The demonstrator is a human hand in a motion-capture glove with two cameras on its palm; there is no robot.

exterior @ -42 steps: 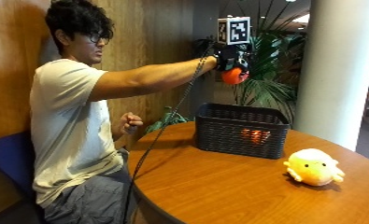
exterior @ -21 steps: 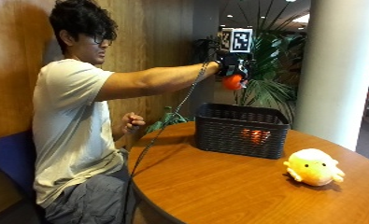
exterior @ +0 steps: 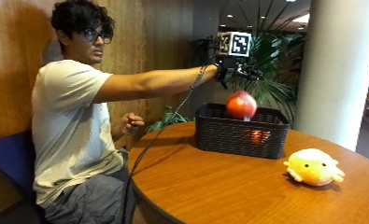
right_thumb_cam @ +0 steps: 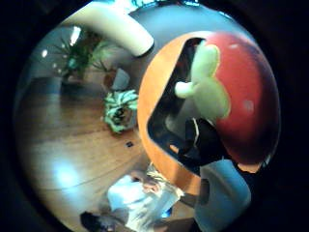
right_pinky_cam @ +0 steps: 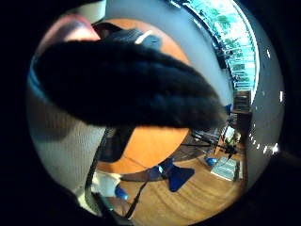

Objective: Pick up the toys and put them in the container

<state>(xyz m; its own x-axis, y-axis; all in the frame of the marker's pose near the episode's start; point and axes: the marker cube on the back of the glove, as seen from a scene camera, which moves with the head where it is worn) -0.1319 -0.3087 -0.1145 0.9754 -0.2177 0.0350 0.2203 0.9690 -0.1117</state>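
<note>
Outside view: the gloved right hand (exterior: 235, 71) is held out high above the black basket (exterior: 241, 131), fingers released. The red toy (exterior: 241, 105) is in mid-air just over the basket's opening, apart from the hand. A yellow plush toy (exterior: 313, 166) lies on the round wooden table (exterior: 234, 186), right of the basket.

No words, brand names, labels, numbers or signs can be read anywhere in these views. The black woven basket (exterior: 241, 131), the red round toy (exterior: 241, 105), the yellow plush toy (exterior: 313, 167) and the round wooden table (exterior: 234, 191) all show plain, unprinted surfaces.
</note>
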